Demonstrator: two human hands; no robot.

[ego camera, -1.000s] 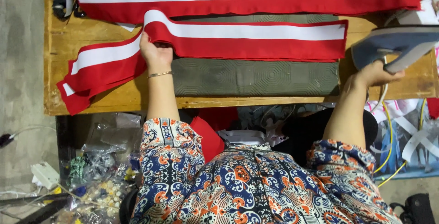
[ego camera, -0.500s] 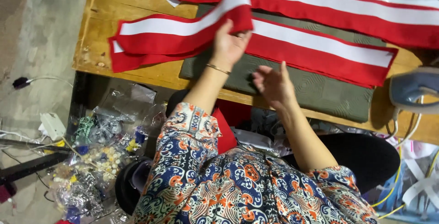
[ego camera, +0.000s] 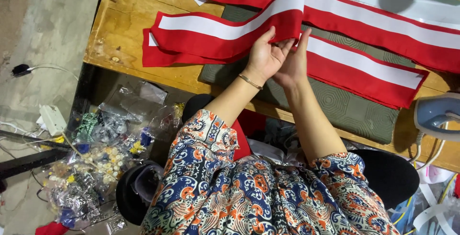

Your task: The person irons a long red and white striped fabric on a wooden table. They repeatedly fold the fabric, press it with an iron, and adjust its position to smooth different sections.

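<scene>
Left hand (ego camera: 263, 57) pinched the folded edge of the red-and-white striped cloth (ego camera: 220, 33), keeping the fold neat. Right hand (ego camera: 294, 60) pressed flat beside it. Lay across the green ironing pad (ego camera: 345, 108) on the wooden table (ego camera: 120, 29), iron (ego camera: 436, 115) parked aside.

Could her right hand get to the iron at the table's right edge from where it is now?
Probably yes. The right hand is at the red and white fabric strip, and only flat fabric and the green mat lie between it and the iron.
</scene>
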